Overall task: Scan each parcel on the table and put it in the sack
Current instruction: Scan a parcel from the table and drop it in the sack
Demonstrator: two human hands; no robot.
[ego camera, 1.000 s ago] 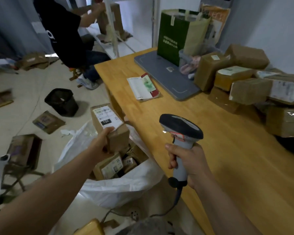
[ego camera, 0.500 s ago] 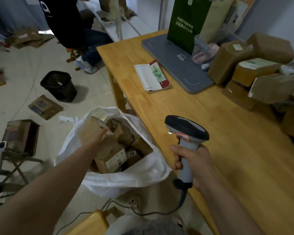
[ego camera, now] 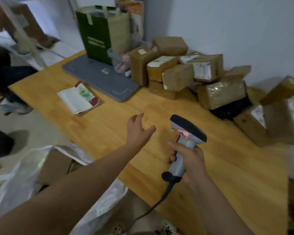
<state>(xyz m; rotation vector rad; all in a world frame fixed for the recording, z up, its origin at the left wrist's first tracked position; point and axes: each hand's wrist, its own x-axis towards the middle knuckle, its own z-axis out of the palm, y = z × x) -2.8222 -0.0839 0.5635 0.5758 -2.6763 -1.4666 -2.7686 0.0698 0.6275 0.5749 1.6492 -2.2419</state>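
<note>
Across the far right of the counter [ego camera: 227, 167], heaped brown parcels [ego camera: 176, 77] against the wall [ego camera: 227, 31]. Near left, off the counter edge, white sack [ego camera: 20, 184] with boxes [ego camera: 54, 165] inside. Over mid-counter, left grip [ego camera: 137, 129] spread, empty. Beside it, right grip [ego camera: 192, 160] curled round grey scanner [ego camera: 187, 128].

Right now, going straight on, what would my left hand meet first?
Probably the low flat parcel nearest the left hand; only bare table lies between them. Depth is unclear.

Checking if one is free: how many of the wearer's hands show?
2. The left hand hovers open above the table, holding nothing; the right hand, beside it, grips the scanner by its handle. Neither is hidden.
</note>
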